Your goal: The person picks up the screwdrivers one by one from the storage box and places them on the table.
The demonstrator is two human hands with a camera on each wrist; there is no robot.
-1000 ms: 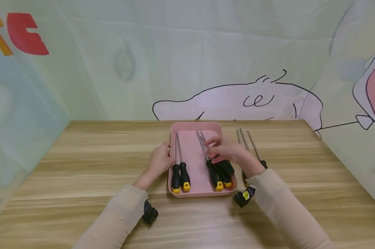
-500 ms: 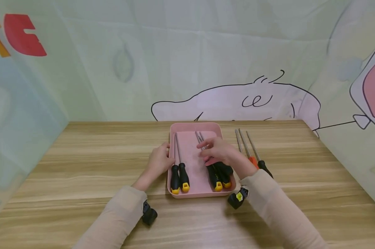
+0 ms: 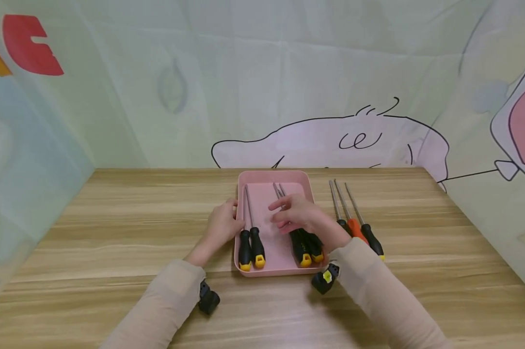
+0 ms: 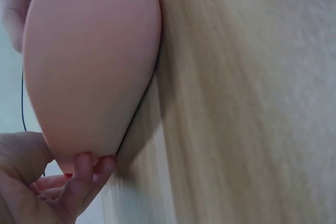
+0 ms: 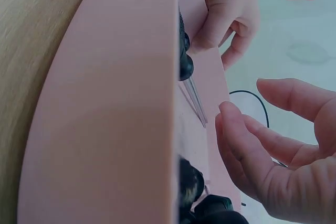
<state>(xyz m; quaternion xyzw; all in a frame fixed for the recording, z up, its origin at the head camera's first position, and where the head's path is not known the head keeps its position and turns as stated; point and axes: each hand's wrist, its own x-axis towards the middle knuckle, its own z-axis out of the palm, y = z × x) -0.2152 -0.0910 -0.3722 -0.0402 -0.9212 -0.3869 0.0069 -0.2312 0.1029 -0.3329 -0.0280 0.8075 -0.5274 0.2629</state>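
A shallow pink tray (image 3: 273, 257) lies lengthwise on the table. My left hand (image 3: 222, 223) grips its left wall, thumb over the rim and fingers against the outside. Inside, at the left, two screwdrivers (image 3: 258, 247) with black and yellow handles lie side by side. More screwdrivers (image 3: 300, 249) of that kind are grouped at the tray's right, partly covered by my right hand (image 3: 303, 213). That hand hovers over the tray holding nothing; the right wrist view shows a gap between its thumb (image 5: 291, 95) and loosely bent fingers (image 5: 244, 150).
Right of the tray, three screwdrivers lie on the wooden table (image 3: 135, 218): one black-handled (image 3: 343, 225), one orange-handled (image 3: 356, 230), one black with a yellow end (image 3: 371, 240). My right forearm passes close to them. A printed cloth (image 3: 262, 97) hangs behind the table.
My right hand has moved left over the tray, uncovering more of the screwdrivers on the table at the right. The left hand keeps its grip on the tray, which stays in place.
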